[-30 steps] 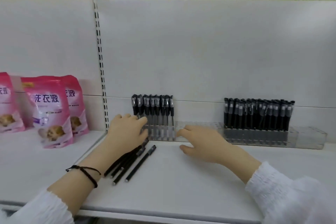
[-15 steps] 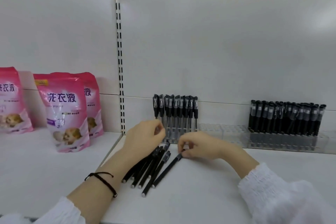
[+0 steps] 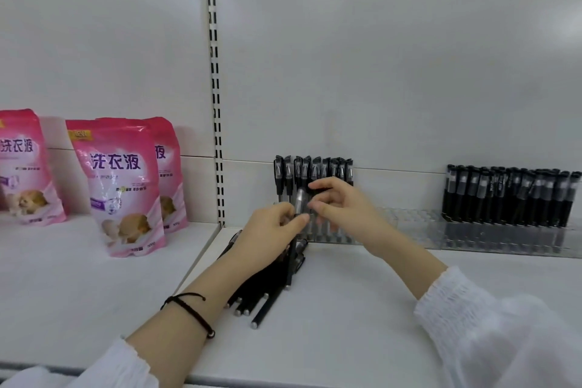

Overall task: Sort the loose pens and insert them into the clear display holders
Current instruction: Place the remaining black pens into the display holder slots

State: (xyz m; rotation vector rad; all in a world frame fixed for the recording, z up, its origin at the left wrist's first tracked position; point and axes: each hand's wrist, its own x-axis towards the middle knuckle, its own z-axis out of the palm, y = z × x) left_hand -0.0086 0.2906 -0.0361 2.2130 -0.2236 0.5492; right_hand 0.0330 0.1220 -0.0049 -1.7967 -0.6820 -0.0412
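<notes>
While pens already stand in the clear display holders (image 3: 409,224), a short row (image 3: 315,167) at the left end and a fuller row (image 3: 510,195) at the right, several loose pens (image 3: 261,302) lie on the shelf (image 3: 346,324). The left hand (image 3: 267,236) pinches one upright pen (image 3: 294,249) in front of the short row; the right hand (image 3: 343,208) pinches its cap.

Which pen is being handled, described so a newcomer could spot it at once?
On the white shelf, just right of the slotted upright post, a clear holder runs along the back wall. In front of its left row of pens, the left hand and right hand pinch one pen. Unlike the loose pens lying flat beneath, it stands nearly upright, clear cap on top.
</notes>
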